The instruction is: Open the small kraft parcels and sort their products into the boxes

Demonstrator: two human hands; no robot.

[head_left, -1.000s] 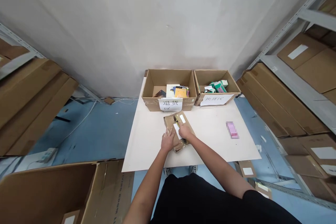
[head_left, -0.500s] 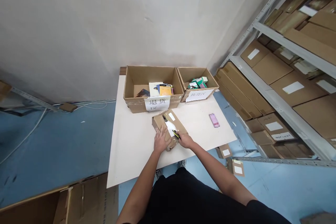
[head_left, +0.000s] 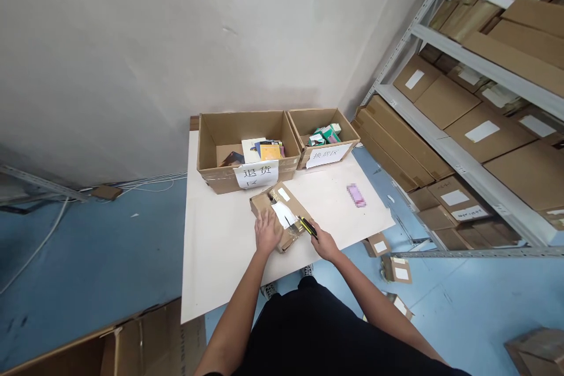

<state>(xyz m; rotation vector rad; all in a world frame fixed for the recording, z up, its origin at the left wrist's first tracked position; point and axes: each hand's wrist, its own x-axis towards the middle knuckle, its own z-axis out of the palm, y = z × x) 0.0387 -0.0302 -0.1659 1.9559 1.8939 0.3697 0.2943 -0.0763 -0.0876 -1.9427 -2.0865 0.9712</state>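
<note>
A small brown cardboard box (head_left: 296,204) lies aslant on the white tabletop, with white labels and clear tape on its top. My left hand (head_left: 268,232) is pressed on the box's left side, fingers laid over the top face. Gripped in my right hand (head_left: 325,245) is a yellow and black utility knife (head_left: 308,227). Its tip points at the box's right side, near the edge of the white label. From this height I cannot tell whether the blade touches the cardboard.
Behind the box stand a larger open carton (head_left: 211,175) with books and flat items, and a smaller carton (head_left: 304,160) with green packets. A pixelated pink item (head_left: 356,195) lies to the right. Metal shelving (head_left: 458,170) full of boxes fills the right side; small boxes (head_left: 396,270) sit on the floor.
The knife and my right hand have drawn back to the right, away from the label's middle. My left hand still rests on the box. The view has shifted slightly.
</note>
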